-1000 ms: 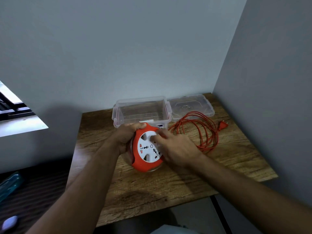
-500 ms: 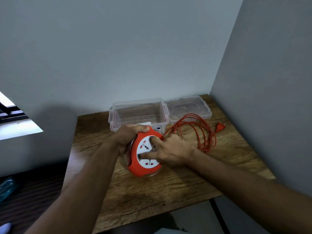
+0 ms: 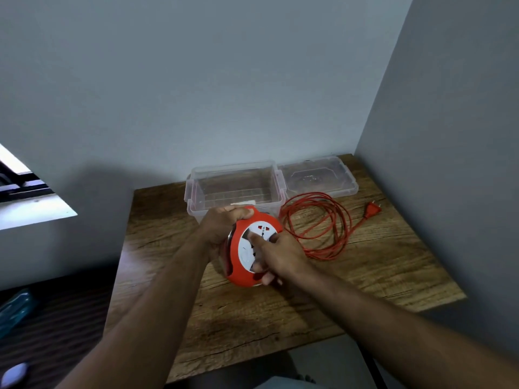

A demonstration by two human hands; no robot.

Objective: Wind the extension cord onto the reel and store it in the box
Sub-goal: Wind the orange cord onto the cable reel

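An orange cord reel (image 3: 238, 269) with a white socket face stands tilted on the wooden table (image 3: 365, 276). My left hand (image 3: 222, 226) grips its top rim and handle. My right hand (image 3: 276, 255) lies over the white face, index finger pressed into it, other fingers curled at the lower edge. The loose orange cord (image 3: 317, 223) lies in loops to the right of the reel, its plug (image 3: 372, 210) at the far right. A clear plastic box (image 3: 233, 186) stands open just behind the reel.
The box's clear lid (image 3: 317, 176) lies beside it at the back right. Grey walls close the table at the back and right. A dark floor with a blue object (image 3: 15, 310) lies to the left.
My right hand has swung round the white face from its upper right down to its lower right, index finger now pointing up-left. The left hand keeps its hold on the rim.
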